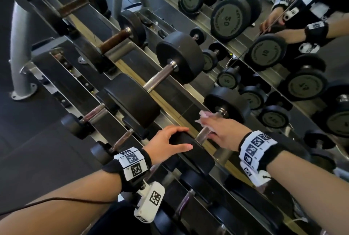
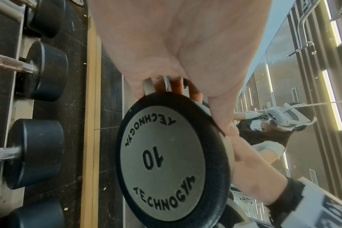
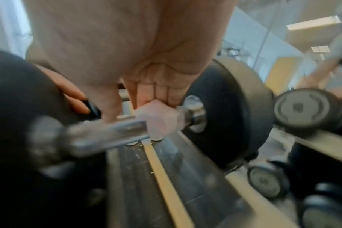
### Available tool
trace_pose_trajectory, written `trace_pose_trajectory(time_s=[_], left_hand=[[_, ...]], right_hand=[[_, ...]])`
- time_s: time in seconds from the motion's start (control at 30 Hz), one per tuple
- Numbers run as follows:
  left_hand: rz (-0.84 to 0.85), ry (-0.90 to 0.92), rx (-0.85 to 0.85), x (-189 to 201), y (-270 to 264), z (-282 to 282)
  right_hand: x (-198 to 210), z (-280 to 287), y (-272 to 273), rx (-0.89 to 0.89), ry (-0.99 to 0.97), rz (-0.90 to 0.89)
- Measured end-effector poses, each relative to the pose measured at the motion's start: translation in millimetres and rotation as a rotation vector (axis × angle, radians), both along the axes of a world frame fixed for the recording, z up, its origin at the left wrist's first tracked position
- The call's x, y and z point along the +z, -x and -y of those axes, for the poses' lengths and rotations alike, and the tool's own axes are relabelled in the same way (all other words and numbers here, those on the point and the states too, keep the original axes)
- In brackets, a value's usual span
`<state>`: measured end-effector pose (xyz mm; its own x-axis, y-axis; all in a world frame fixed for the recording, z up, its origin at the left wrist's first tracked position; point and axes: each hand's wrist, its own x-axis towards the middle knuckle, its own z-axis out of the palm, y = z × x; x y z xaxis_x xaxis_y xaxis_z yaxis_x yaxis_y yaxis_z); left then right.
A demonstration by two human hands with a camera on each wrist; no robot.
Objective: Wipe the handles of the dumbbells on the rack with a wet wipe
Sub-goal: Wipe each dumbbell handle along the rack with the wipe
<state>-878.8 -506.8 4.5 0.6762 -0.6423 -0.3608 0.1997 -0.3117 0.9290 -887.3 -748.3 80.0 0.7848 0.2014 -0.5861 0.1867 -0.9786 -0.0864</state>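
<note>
A black dumbbell marked 10 lies on the top rack rail, its near head [image 1: 190,151] under my left hand [image 1: 170,140]. The fingers and thumb curl over the rim of that head [image 2: 166,154]. My right hand [image 1: 217,130] wraps a pale wet wipe [image 1: 204,115] round the steel handle [image 1: 204,134] close to the far head [image 1: 228,102]. In the right wrist view the wipe [image 3: 158,120] covers the handle [image 3: 107,134] beside the collar, with the fingers [image 3: 162,92] curled over it.
More dumbbells [image 1: 170,68] lie along the rack rails to the left, some with brown worn handles [image 1: 115,40]. A mirror [image 1: 283,45] behind the rack reflects dumbbells and my arms. A grey rack post [image 1: 18,49] stands at the left on dark floor.
</note>
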Motion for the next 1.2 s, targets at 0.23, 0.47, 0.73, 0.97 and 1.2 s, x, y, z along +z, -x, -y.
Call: trace_pose_trajectory(time_s=[0.23,0.47,0.73,0.97,1.2], left_hand=[[0.025,-0.054,-0.034,16,-3,-1],[0.170,-0.227,-0.095,36,0,2],[0.652,-0.217,-0.045,75,48,63],[0.531,-0.175,-0.127,55,131,136],[0.370,-0.220,-0.078,33,172,161]], right_hand=[[12,-11,7,-0.038,-0.088,-0.087],[52,21,41,-0.229,-0.245,0.036],[85,86,124,-0.455,-0.500,0.268],[75,146,191,-0.597,-0.512,0.289],[57,176,204,-0.572,-0.513,0.341]])
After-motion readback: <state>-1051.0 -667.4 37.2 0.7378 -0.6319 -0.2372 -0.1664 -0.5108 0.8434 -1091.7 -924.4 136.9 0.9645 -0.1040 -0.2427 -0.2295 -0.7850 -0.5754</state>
